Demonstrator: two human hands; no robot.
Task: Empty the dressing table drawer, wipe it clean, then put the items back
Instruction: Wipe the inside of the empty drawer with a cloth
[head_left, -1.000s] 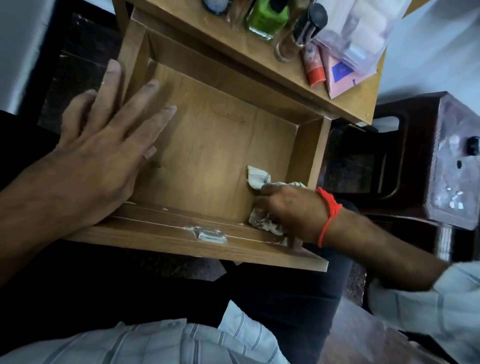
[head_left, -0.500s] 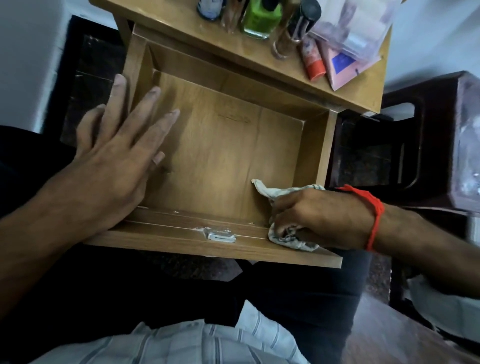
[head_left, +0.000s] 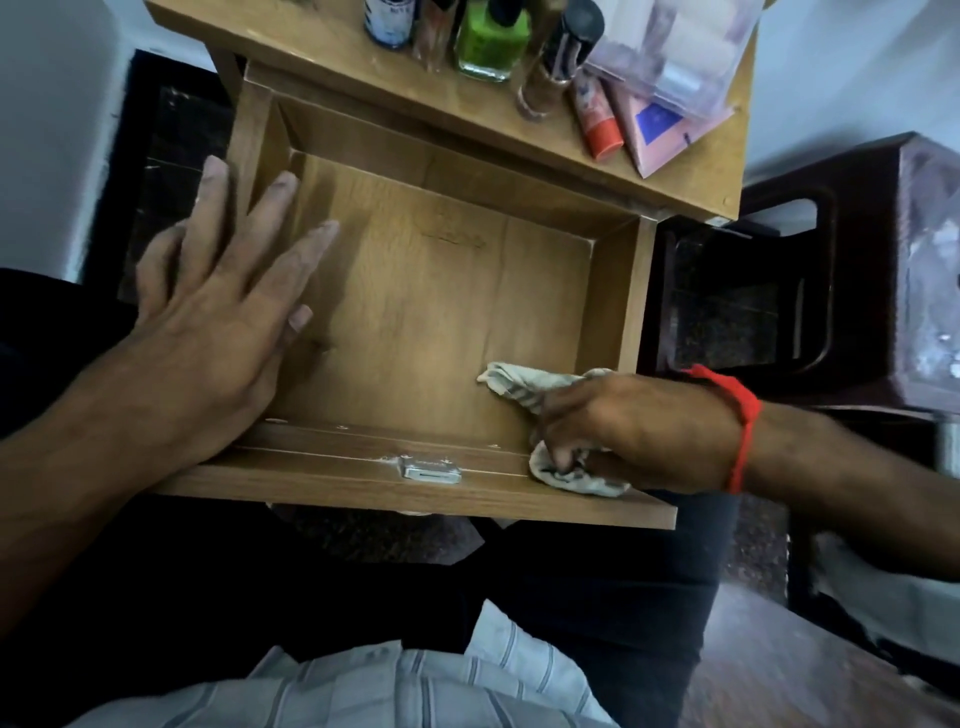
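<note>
**Q:** So what could go wrong, with the drawer (head_left: 431, 291) pulled out over a seated person's lap?

**A:** Mostly the drawer itself, as I judge it. It hangs well out from the table (head_left: 691, 171), and the left hand (head_left: 208, 322) lies flat across its 9 o'clock wall, fingers straight and spread, gripping nothing. Press too hard there and the drawer could tip or leave its runners. The right hand (head_left: 628, 426) works at 4 o'clock, fingers curled round a crumpled cloth (head_left: 524, 382) on the front rim; a hard swipe could drag the drawer sideways.

**Q:** And the things up top?

**A:** Bottles crowd the table edge at 12 o'clock: a green bottle (head_left: 491, 41), a dark-capped one (head_left: 563, 52), an orange-capped tube (head_left: 597, 119), a pink packet (head_left: 660, 130) and a clear pouch (head_left: 675, 47). Any jolt to the table could send one into the drawer.

**Q:** How does the drawer look?

**A:** Bare wood-grain base, nothing lying in it but part of the cloth. A faint dark mark sits near the centre, towards 12 o'clock. Pale specks and a whitish smear dot the front rim around a small metal lock plate (head_left: 431, 470) at 6 o'clock, so the wiping looks unfinished there. Whether the base is fully clean, I cannot tell.

**Q:** Where does that leave the task?

**A:** Emptied, mid-wipe, refilling not yet begun, by my reading.
</note>
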